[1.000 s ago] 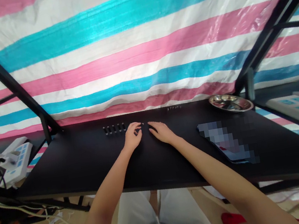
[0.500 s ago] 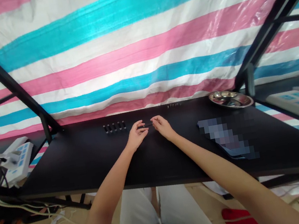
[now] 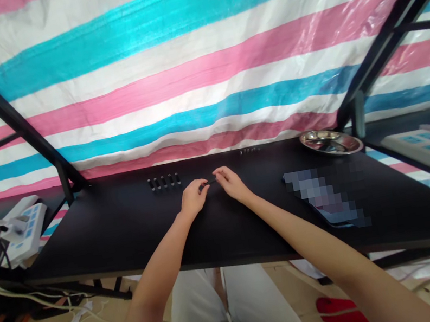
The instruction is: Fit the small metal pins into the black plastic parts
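Observation:
Over the middle of the black table, my left hand [image 3: 193, 197] pinches one end of a thin dark stick-like piece [image 3: 211, 182]. My right hand [image 3: 230, 183] has its thumb and fingers closed around the other end. The piece is too small and dark against the tabletop to tell its kind. Left of my hands, several short black cylinders with silvery ends [image 3: 164, 181] stand in a row. Beyond my right hand, near the back edge, lie several tiny shiny bits [image 3: 249, 151].
A round metal plate [image 3: 351, 148] rests at the back right of the table [image 3: 127, 230]. Nearer is a dark flat object, blurred out [image 3: 324, 200]. White power strips [image 3: 31, 230] lie at the far left, another [image 3: 429, 147] at the right. A striped sheet [image 3: 185, 83] hangs behind.
My left hand's fingers have closed in on the dark piece, where they were spread around it before. My right hand has shifted slightly left.

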Motion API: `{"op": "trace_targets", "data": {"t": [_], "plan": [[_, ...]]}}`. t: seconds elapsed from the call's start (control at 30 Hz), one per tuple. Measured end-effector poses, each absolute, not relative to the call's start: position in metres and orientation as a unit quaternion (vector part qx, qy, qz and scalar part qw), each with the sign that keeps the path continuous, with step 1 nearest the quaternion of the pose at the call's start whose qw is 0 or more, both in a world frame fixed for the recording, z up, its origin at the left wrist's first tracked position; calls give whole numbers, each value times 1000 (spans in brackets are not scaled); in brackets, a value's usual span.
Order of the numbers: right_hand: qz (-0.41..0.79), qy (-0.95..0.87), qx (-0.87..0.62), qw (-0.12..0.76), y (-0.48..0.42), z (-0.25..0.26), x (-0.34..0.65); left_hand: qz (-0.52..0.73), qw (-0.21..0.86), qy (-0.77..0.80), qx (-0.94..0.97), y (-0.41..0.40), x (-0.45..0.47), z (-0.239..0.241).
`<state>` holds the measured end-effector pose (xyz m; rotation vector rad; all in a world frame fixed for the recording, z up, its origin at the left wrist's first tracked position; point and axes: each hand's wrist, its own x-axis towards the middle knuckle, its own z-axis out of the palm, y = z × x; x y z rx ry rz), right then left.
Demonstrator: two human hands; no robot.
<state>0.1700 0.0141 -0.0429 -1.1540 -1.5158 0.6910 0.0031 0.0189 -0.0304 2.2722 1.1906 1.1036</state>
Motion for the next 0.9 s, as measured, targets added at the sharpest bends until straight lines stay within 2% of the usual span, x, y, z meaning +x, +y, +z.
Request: {"op": "trace_targets", "data": {"t": [0.33,0.9], "plan": [[275,-651,-480,519,12,-42,170,401,197,424,788,21,2,-33],[252,-658,-480,522,12,-42,171,409,167,412,797,14,2,-28]]}}
